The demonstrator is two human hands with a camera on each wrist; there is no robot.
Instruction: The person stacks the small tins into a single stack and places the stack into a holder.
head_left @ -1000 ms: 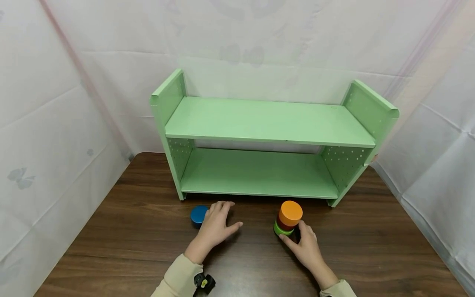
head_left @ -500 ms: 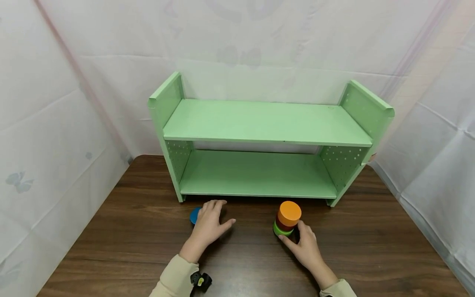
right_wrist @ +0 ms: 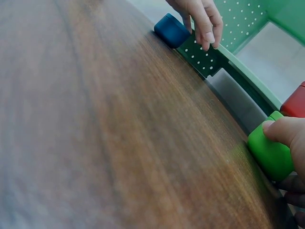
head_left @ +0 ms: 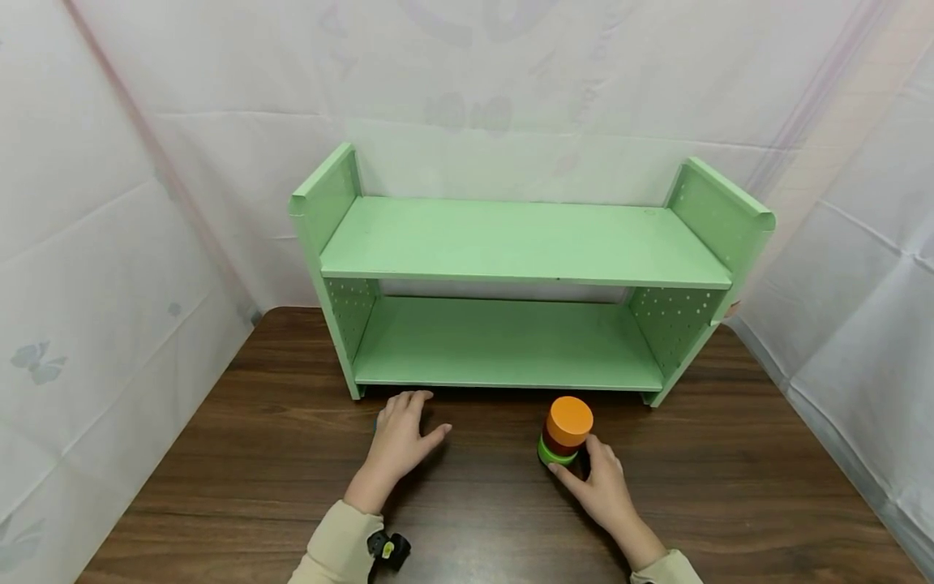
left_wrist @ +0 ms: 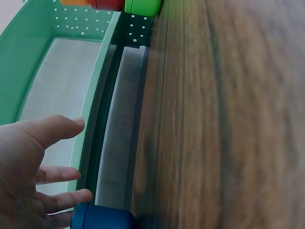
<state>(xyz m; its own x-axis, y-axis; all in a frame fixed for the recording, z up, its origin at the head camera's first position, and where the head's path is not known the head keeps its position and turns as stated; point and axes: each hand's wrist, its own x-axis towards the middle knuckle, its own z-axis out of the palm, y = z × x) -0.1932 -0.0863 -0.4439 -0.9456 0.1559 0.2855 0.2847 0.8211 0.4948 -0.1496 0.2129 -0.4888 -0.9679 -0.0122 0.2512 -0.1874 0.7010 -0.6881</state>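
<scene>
On the table, three small round canisters are stacked: green (head_left: pixel 554 456) at the bottom, dark red (head_left: pixel 560 442) in the middle, orange (head_left: pixel 571 418) on top. My right hand (head_left: pixel 606 485) grips the bottom green one between thumb and fingers; the right wrist view shows the thumb on its side. My left hand (head_left: pixel 396 442) hovers at a blue canister (left_wrist: pixel 107 217), fingers spread and nothing in its grasp. From the head view it hides nearly all of that canister. In the right wrist view the blue canister (right_wrist: pixel 171 31) stands on the table beside the left fingertips.
A light green two-tier shelf (head_left: pixel 525 240) with raised, perforated sides stands behind the canisters. Its front edge lies close beyond both hands. Brown wooden table (head_left: pixel 474 519) spreads in front and to either side. White patterned cloth (head_left: pixel 511 89) hangs at the back and sides.
My left hand has shifted left, over the blue canister, covering it from the head view. My right hand and the stack have stayed in place. The head view has tilted slightly.
</scene>
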